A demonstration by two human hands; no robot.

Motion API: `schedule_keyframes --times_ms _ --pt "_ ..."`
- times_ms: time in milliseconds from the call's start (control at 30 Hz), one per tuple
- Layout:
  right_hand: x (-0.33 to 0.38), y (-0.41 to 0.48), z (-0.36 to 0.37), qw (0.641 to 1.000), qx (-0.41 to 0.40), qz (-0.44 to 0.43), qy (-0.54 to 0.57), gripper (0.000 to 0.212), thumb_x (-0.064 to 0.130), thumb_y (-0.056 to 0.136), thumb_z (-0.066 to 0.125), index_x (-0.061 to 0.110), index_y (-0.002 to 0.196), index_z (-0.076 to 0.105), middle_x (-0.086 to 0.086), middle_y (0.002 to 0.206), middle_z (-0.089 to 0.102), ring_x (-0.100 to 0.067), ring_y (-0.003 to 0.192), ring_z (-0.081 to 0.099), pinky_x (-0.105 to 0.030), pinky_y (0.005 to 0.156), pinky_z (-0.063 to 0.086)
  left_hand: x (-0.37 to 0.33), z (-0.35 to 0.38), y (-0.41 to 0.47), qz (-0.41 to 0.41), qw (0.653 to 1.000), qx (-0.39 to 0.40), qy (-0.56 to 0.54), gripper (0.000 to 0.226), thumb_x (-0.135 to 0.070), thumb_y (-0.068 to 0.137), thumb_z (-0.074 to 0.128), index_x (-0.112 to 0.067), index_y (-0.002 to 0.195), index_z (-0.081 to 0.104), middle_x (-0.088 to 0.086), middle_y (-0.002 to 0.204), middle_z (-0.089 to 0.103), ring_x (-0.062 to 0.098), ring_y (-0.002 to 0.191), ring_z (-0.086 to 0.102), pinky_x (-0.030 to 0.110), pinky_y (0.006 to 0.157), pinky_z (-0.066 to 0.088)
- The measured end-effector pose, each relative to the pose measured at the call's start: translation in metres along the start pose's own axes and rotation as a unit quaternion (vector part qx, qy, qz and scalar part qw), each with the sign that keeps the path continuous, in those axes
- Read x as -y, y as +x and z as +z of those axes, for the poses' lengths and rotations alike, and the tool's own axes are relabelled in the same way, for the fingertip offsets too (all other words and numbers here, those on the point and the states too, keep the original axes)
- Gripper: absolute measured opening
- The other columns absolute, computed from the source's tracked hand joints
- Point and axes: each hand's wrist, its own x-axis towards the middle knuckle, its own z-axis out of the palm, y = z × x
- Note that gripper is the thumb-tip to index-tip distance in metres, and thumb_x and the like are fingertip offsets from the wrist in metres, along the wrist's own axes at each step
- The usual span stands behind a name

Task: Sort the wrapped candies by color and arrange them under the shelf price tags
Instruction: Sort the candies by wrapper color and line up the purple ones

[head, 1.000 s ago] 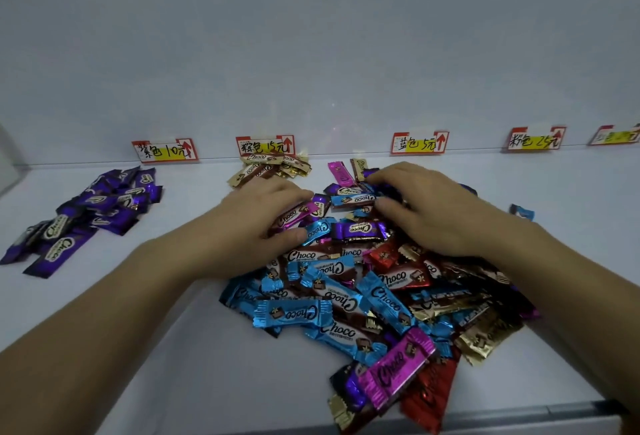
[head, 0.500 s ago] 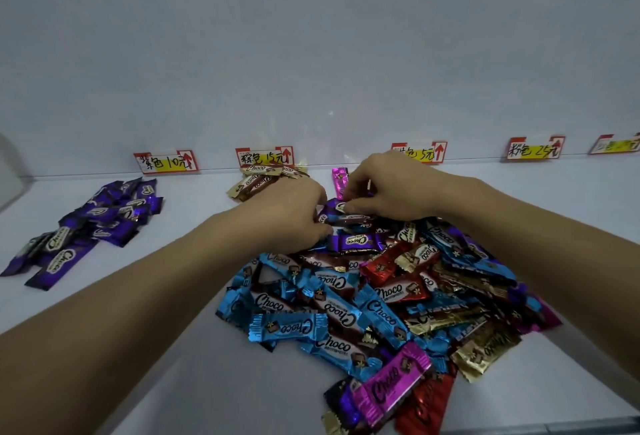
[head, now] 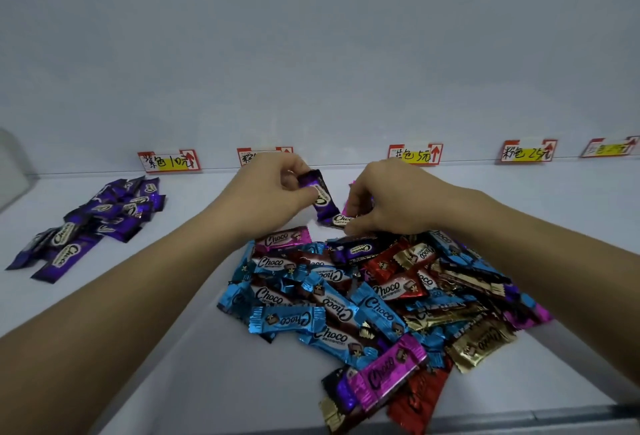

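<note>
A mixed pile of wrapped candies point(head: 367, 299) in blue, red, gold, pink and purple lies in the middle of the white shelf point(head: 145, 348). My left hand point(head: 266, 192) is raised above the pile's far edge and pinches a purple candy point(head: 320, 197) between thumb and fingers. My right hand point(head: 388, 202) is beside it, its fingertips pinching another purple candy point(head: 341, 220) at the pile's far edge. Several sorted purple candies point(head: 97, 223) lie at the left under the purple price tag point(head: 169, 161). The brown pile under the second tag point(head: 265, 154) is hidden behind my left hand.
More price tags stand along the back wall: a blue one point(head: 415, 154), a pink one point(head: 528, 150) and one at the far right point(head: 609, 148). The shelf's front lip point(head: 519, 417) runs along the bottom right.
Both hands have risen from the pile toward its far edge. My left hand now holds a purple candy lifted off the pile, and my right hand has pinched another.
</note>
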Motion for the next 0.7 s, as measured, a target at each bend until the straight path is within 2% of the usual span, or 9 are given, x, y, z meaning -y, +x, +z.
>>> schedule_keyframes --times_ms 100,133,200,267,333,400,500,567,700 --pt "0.005 0.002 0.000 1.000 0.016 0.006 -0.026 0.026 0.049 0.081 0.075 0.026 0.093 0.073 0.011 0.084 0.069 -0.013 0.083 0.063 -0.039 0.080 0.057 -0.001 -0.008 -0.008 0.003 0.999 -0.022 -0.032 0.006 -0.023 0.091 0.071 -0.019 0.087 0.071 0.000 0.079 0.075 0.018 0.082 0.070 0.032 0.072 0.050" --pt "0.006 0.002 -0.001 0.999 0.023 0.011 -0.021 0.025 0.048 0.083 0.075 0.025 0.094 0.072 0.010 0.086 0.068 -0.013 0.083 0.062 -0.038 0.079 0.057 0.000 -0.010 -0.011 0.007 0.999 -0.026 -0.036 0.009 -0.024 0.092 0.070 -0.018 0.086 0.071 0.003 0.081 0.075 0.022 0.084 0.070 0.037 0.077 0.051" --pt "0.006 0.000 -0.006 0.999 0.023 0.024 0.010 0.022 0.043 0.083 0.077 0.024 0.094 0.070 0.010 0.086 0.067 -0.012 0.081 0.062 -0.030 0.074 0.054 0.006 -0.017 -0.018 0.012 0.998 -0.038 -0.041 0.013 -0.025 0.093 0.068 -0.018 0.084 0.073 0.009 0.083 0.073 0.025 0.081 0.067 0.039 0.078 0.052" --pt "0.005 -0.003 -0.011 0.997 -0.003 0.043 0.062 0.017 0.036 0.082 0.081 0.025 0.089 0.071 0.011 0.081 0.069 -0.008 0.077 0.064 -0.025 0.069 0.051 0.014 -0.027 -0.026 0.005 0.997 -0.055 -0.054 0.015 -0.025 0.094 0.066 -0.018 0.083 0.073 0.013 0.081 0.072 0.018 0.071 0.062 0.032 0.071 0.050" --pt "0.005 -0.007 -0.017 0.990 -0.036 0.061 0.126 0.011 0.030 0.082 0.082 0.025 0.085 0.073 0.009 0.076 0.073 -0.005 0.072 0.068 -0.023 0.066 0.050 0.024 -0.039 -0.036 -0.007 0.995 -0.076 -0.057 0.015 -0.023 0.095 0.066 -0.017 0.084 0.073 0.005 0.075 0.073 0.010 0.065 0.062 0.019 0.062 0.049" --pt "0.011 -0.008 -0.022 0.976 -0.047 0.064 0.203 0.005 0.023 0.086 0.079 0.023 0.087 0.075 0.005 0.074 0.076 -0.009 0.070 0.071 -0.026 0.066 0.053 0.037 -0.052 -0.048 -0.026 0.994 -0.097 -0.049 0.012 -0.022 0.095 0.066 -0.017 0.086 0.072 -0.004 0.073 0.075 0.005 0.061 0.063 0.023 0.059 0.046" --pt "0.033 0.005 -0.025 0.960 -0.035 0.044 0.274 0.005 0.014 0.090 0.073 0.017 0.093 0.076 0.001 0.074 0.076 -0.010 0.065 0.069 -0.028 0.065 0.057 0.061 -0.077 -0.065 -0.059 0.988 -0.136 -0.043 0.008 -0.020 0.094 0.067 -0.018 0.088 0.072 -0.006 0.074 0.076 0.003 0.059 0.063 0.027 0.060 0.042" --pt "0.056 0.023 -0.022 0.949 -0.025 0.039 0.312 0.006 0.010 0.091 0.071 0.013 0.094 0.076 -0.002 0.075 0.077 -0.009 0.065 0.066 -0.028 0.065 0.059 0.077 -0.096 -0.076 -0.082 0.981 -0.168 -0.047 0.006 -0.018 0.093 0.068 -0.016 0.088 0.072 -0.005 0.073 0.076 0.008 0.059 0.063 0.027 0.061 0.042" --pt "0.106 0.070 -0.009 0.926 -0.005 0.042 0.376 0.008 0.004 0.090 0.071 0.006 0.094 0.077 -0.013 0.082 0.077 -0.016 0.069 0.069 -0.032 0.074 0.062 0.110 -0.134 -0.093 -0.126 0.958 -0.253 -0.041 0.011 -0.014 0.092 0.069 -0.018 0.082 0.071 0.001 0.060 0.072 0.009 0.046 0.055 0.019 0.047 0.042"
